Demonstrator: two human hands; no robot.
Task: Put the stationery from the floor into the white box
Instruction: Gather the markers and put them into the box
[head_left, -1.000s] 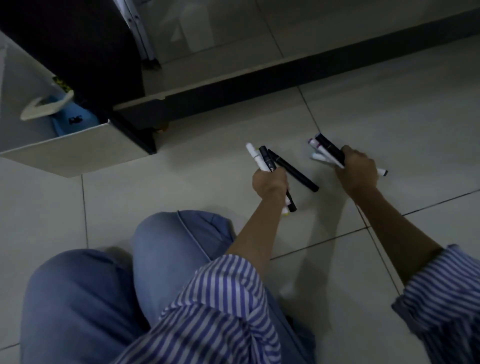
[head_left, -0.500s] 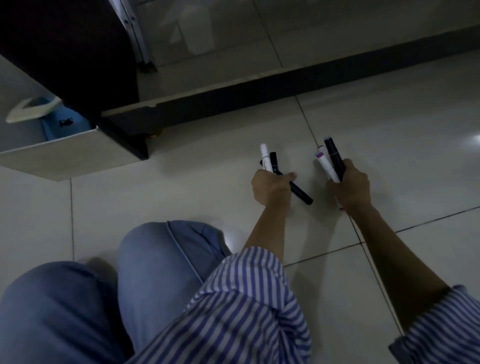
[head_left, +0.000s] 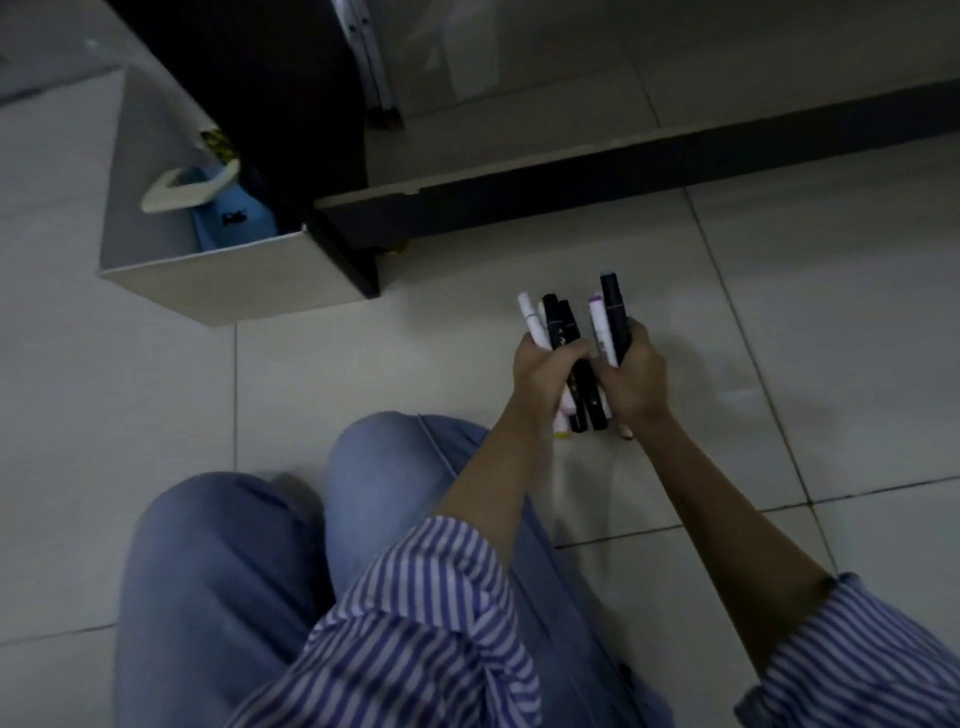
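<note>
Above floor: left hand (head_left: 545, 371), right hand (head_left: 631, 379) fingers clenched round black-and-white markers (head_left: 563, 325).

Five or so markers (head_left: 563, 332), one white box (head_left: 218, 280)

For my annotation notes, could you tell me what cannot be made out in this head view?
- Exact count of markers: left hand and right hand cover the barrels.
- White box contents: the near wall hides the lower part.
- Marker labels: too small, dim.
- Floor near the person: knees block it.
</note>
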